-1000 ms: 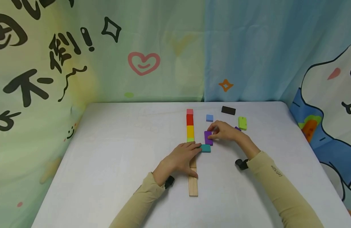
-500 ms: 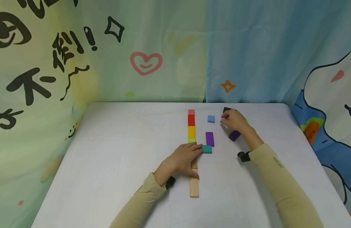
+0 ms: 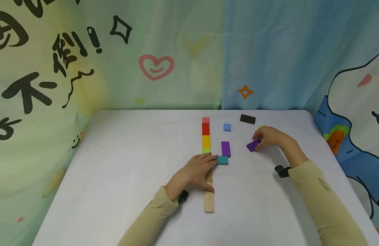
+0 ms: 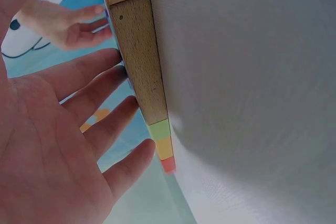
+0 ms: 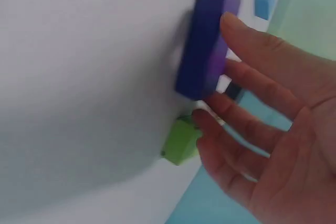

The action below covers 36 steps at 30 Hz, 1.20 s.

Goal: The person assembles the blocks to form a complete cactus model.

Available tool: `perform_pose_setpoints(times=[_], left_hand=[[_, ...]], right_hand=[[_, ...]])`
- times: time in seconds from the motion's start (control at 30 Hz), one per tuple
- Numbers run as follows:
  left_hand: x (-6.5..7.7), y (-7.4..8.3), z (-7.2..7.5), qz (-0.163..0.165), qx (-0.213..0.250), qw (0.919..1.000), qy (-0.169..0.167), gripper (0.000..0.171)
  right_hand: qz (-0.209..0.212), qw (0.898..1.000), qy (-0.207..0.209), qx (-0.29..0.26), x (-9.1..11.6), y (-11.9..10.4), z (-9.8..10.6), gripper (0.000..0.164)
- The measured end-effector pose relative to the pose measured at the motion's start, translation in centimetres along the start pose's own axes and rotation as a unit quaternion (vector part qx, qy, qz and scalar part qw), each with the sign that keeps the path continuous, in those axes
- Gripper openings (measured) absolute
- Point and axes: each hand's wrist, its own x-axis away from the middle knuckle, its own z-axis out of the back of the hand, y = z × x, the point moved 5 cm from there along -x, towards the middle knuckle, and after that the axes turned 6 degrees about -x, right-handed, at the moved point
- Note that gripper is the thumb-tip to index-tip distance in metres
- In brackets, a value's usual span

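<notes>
A row of blocks runs up the table in the head view: wooden blocks [image 3: 209, 201] nearest, then light green, a yellow block [image 3: 206, 141], red and pink. My left hand [image 3: 197, 170] lies across the row with its fingers spread; in the left wrist view the fingertips reach its side. Beside those fingertips sits a teal block [image 3: 223, 160], with a purple block [image 3: 226, 149] just beyond. Farther right, my right hand [image 3: 270, 137] pinches one end of another purple block [image 5: 202, 45] between thumb and fingers, its far side partly hidden.
A small blue block [image 3: 227, 127] and a black block [image 3: 247, 119] lie toward the table's back edge. A green block [image 5: 181, 141], mostly covered by my right hand in the head view, lies close by. Printed curtains [image 3: 183, 68] stand behind the white table [image 3: 121, 164].
My right hand left the purple block near the teal one, went toward the black block, then came right and down onto the other purple block. My left hand stayed put.
</notes>
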Motion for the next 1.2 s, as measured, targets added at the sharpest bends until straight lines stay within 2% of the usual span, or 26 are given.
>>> perform_pose_setpoints(times=[0.2, 0.4, 0.57, 0.73, 0.97, 1.2], left_hand=[[0.0, 0.0, 0.1, 0.0, 0.009, 1.0, 0.001, 0.107], [0.0, 0.0, 0.2, 0.0, 0.008, 1.0, 0.003, 0.106], [0.0, 0.0, 0.2, -0.002, 0.013, 0.9999, 0.005, 0.105], [-0.1, 0.0, 0.1, 0.0, 0.006, 1.0, -0.002, 0.106], [0.0, 0.0, 0.0, -0.002, 0.006, 1.0, -0.003, 0.106], [0.0, -0.1, 0.2, -0.002, 0.005, 1.0, 0.001, 0.106]], right_hand=[[0.011, 1.0, 0.025, 0.006, 0.0, 0.2, -0.2, 0.029], [0.046, 0.997, 0.055, 0.004, -0.4, -0.7, -0.3, 0.03], [0.09, 0.992, 0.071, -0.053, -1.7, -2.0, -0.9, 0.05], [0.138, 0.978, 0.089, -0.129, -3.9, -3.1, -2.2, 0.049], [0.082, 0.966, 0.17, -0.178, -6.2, -3.0, -3.3, 0.048], [0.044, 0.94, 0.275, -0.196, -7.2, -2.7, -3.0, 0.046]])
